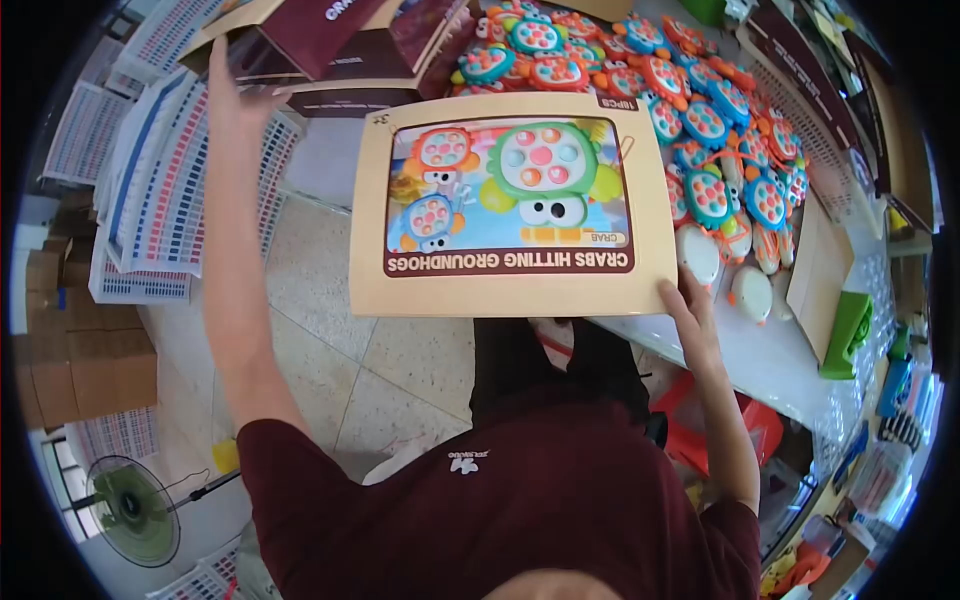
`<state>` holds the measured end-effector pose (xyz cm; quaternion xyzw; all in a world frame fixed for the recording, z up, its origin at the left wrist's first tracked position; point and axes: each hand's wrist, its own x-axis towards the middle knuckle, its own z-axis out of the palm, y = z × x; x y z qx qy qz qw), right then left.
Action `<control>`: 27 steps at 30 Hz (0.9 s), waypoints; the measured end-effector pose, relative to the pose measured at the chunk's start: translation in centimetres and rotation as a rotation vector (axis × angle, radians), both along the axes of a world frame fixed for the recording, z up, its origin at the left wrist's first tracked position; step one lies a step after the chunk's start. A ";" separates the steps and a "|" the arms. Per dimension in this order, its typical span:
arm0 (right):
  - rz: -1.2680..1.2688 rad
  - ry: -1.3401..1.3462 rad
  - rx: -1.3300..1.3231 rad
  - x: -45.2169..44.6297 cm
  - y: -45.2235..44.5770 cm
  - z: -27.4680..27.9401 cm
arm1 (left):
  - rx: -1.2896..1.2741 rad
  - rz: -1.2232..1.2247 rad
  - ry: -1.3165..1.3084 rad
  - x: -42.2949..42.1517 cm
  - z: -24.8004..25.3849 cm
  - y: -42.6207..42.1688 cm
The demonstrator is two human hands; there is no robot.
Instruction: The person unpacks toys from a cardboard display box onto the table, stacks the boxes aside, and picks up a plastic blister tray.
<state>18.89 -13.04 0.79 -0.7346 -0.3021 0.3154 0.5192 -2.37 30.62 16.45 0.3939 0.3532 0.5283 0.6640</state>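
Observation:
My right hand (pixel 692 312) grips the lower right corner of a flat cream box (pixel 510 295), its thumb on the printed face. The box shows a picture of crab toys, and its lettering reads upside down. At the upper left, my left hand (pixel 238 95) reaches up beside an open maroon and cream carton (pixel 320 40), fingers apart near its edge. Whether its fingertips touch the carton cannot be told. Behind the box lies a heap of orange and teal crab toys (pixel 707 122), with white round undersides (pixel 751 294) facing up on a few.
White plastic baskets (pixel 165 180) are stacked at the left, above brown cartons (pixel 95 360). A green fan (pixel 130 505) stands lower left. A red stool (pixel 740 425) is under the table edge at the right. A green object (pixel 850 335) lies on the table's right side.

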 end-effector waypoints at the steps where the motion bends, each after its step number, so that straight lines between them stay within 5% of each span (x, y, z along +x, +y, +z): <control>1: 0.004 0.020 0.006 0.0 0.3 0.1 | 0.066 -0.012 0.166 -2.0 -2.3 1.1; 4: 0.003 0.050 0.012 0.5 1.0 -0.8 | 0.298 -0.264 0.943 -6.9 -8.0 -3.3; 5: 0.029 0.068 0.014 0.5 1.1 -1.0 | 0.266 -0.302 1.005 -8.5 -11.9 -4.0; 6: -0.006 0.183 0.053 0.0 1.4 -0.1 | 0.049 -0.614 0.909 -9.6 -14.3 -5.2; 12: 0.029 0.179 0.102 0.5 -0.2 -0.8 | -0.321 -0.587 0.435 -10.3 -20.9 -11.5; 16: 0.024 0.286 0.209 1.2 -3.5 -0.7 | -0.219 -0.530 0.367 -13.2 -20.9 -13.1; 19: 0.020 0.233 0.321 0.8 -6.2 0.8 | -0.015 -0.704 0.178 -13.2 -20.0 -14.8; 22: 0.005 0.355 0.317 0.5 -10.5 0.3 | -0.081 -0.814 0.133 -9.3 -16.5 -18.1; 24: -0.130 0.371 0.372 -0.3 -13.8 1.3 | 0.109 -0.524 0.294 -7.1 -14.0 -19.7; 27: -0.429 0.380 0.532 -1.8 -18.2 1.5 | 0.325 -0.615 0.245 0.0 -6.9 -24.0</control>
